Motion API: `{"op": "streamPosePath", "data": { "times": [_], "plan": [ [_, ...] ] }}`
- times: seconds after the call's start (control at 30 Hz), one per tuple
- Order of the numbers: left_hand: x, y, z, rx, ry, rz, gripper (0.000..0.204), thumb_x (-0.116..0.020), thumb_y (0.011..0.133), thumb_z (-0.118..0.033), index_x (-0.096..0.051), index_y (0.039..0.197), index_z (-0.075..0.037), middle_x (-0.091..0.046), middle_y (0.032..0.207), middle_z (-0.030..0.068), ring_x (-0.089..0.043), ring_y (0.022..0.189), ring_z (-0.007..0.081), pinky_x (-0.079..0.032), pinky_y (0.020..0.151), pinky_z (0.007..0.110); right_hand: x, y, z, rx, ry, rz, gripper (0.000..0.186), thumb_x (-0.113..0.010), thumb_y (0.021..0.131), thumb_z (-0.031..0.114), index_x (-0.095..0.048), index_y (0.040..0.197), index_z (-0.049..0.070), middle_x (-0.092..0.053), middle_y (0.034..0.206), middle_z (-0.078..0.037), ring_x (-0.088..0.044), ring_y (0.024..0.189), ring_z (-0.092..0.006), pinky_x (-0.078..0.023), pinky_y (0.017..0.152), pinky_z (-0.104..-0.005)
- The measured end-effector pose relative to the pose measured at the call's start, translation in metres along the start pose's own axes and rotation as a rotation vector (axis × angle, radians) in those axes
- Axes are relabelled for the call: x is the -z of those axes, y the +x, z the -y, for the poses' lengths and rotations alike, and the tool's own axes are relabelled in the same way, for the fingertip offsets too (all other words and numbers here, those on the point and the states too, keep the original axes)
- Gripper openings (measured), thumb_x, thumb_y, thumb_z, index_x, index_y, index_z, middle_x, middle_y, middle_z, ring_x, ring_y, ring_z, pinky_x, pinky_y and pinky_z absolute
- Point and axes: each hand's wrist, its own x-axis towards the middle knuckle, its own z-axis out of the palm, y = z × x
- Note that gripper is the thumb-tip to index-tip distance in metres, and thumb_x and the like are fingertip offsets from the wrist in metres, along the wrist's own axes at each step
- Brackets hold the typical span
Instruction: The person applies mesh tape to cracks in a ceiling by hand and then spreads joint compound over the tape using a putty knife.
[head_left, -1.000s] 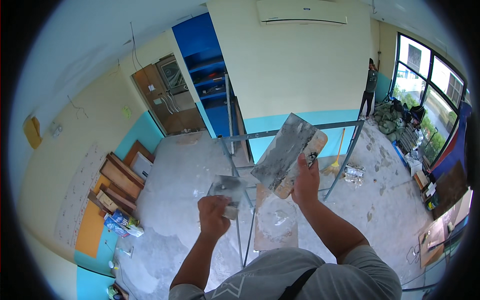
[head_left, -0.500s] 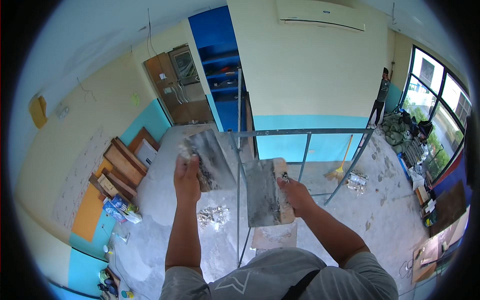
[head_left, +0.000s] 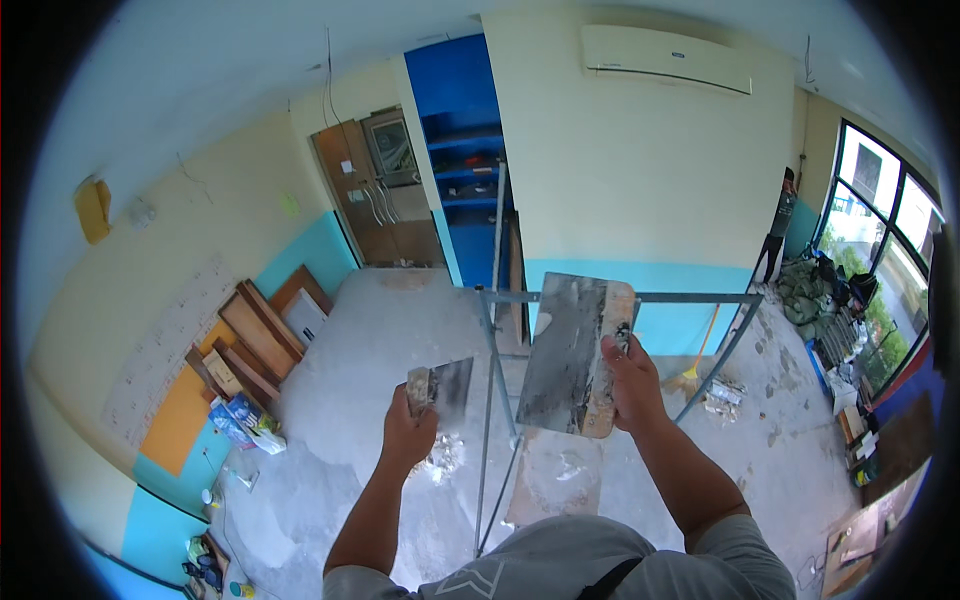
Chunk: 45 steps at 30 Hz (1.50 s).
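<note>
L hand (head_left: 408,432) is gripping small putty knife (head_left: 442,390); R hand (head_left: 628,385) is clutching plaster hawk (head_left: 575,352) (smeared grey), right of scaffold rail (head_left: 487,350). Prob. loading step; next needs knife brought to hawk.

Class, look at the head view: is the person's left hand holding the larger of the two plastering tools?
No: the left hand grips the small putty knife, while the right hand holds the larger trowel.

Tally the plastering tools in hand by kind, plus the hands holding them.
Small putty knife, in the left hand: 1
Large flat trowel board smeared with plaster, in the right hand: 1
Hands: 2
Total: 2 tools, 2 hands
</note>
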Motion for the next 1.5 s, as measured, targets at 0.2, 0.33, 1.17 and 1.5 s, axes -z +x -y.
{"op": "streamPosePath", "data": {
  "times": [0.2,0.33,1.17,1.5],
  "plan": [
    [0.034,0.001,-0.074,-1.171,0.398,-0.451,0.038,-0.068,0.06,0.001,-0.065,0.097,-0.008,-0.063,0.098,0.0084,-0.058,0.087,0.0276,-0.046,0.076,0.038,-0.05,-0.002,-0.022,0.418,-0.238,-0.004,0.039,-0.053,0.099,0.024,-0.044,0.128,0.0,-0.06,0.112,-0.01,-0.058,0.1,-0.0197,-0.047,0.087,-0.0344],
    [0.038,0.026,-0.088,-1.194,0.447,-0.555,0.049,-0.069,0.052,0.0,-0.067,0.1,-0.01,-0.062,0.101,0.0052,-0.056,0.091,0.0255,-0.042,0.08,0.038,-0.087,-0.025,0.002,0.456,-0.89,0.068,0.046,-0.056,0.095,0.029,-0.044,0.126,-0.002,-0.065,0.099,-0.019,-0.064,0.091,-0.0353,-0.049,0.079,-0.0418],
    [0.378,0.235,-0.432,-0.992,-1.478,-0.52,0.043,-0.044,0.101,-0.024,-0.039,0.136,0.001,-0.049,0.136,0.0132,-0.05,0.122,0.0305,-0.045,0.097,0.051,0.218,0.042,0.096,0.608,-1.061,-0.546,0.036,-0.055,0.093,0.017,-0.049,0.124,-0.002,-0.06,0.11,-0.018,-0.058,0.098,-0.0271,-0.045,0.087,-0.0379],
    [0.41,0.273,-0.475,-0.943,-1.442,-0.284,0.04,-0.03,0.105,-0.031,-0.039,0.133,-0.004,-0.048,0.135,0.0149,-0.05,0.122,0.0343,-0.044,0.102,0.053,0.441,-0.072,0.116,0.672,-1.094,-1.053,0.041,-0.052,0.094,0.016,-0.047,0.128,-0.005,-0.059,0.111,-0.016,-0.058,0.1,-0.0261,-0.046,0.088,-0.0365]
  ]
}}
